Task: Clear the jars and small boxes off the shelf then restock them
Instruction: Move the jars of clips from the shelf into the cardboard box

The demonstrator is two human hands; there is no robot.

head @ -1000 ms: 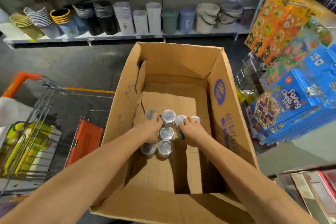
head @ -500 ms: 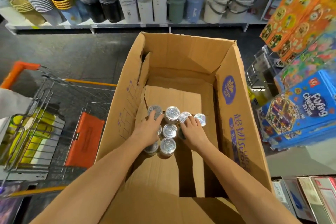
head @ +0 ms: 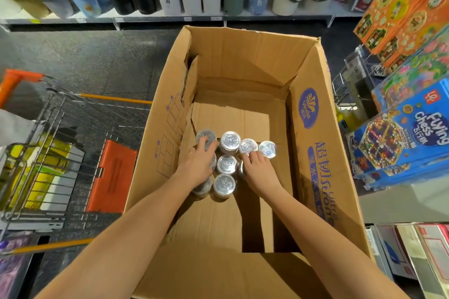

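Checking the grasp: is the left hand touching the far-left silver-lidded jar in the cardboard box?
Touching. The head view shows fingertips of the left hand lying on the lid of the far-left jar, with no gap.

Brown cardboard box point(head: 243, 60), purple logo and lettering on flaps. Jars point(head: 227, 164): shiny silver holographic lids. Cart point(head: 21, 76): grey wire, orange handle and flap. Blue game box point(head: 413, 133), multicoloured board print. Orange box point(head: 401, 7), green-yellow medallion pattern.
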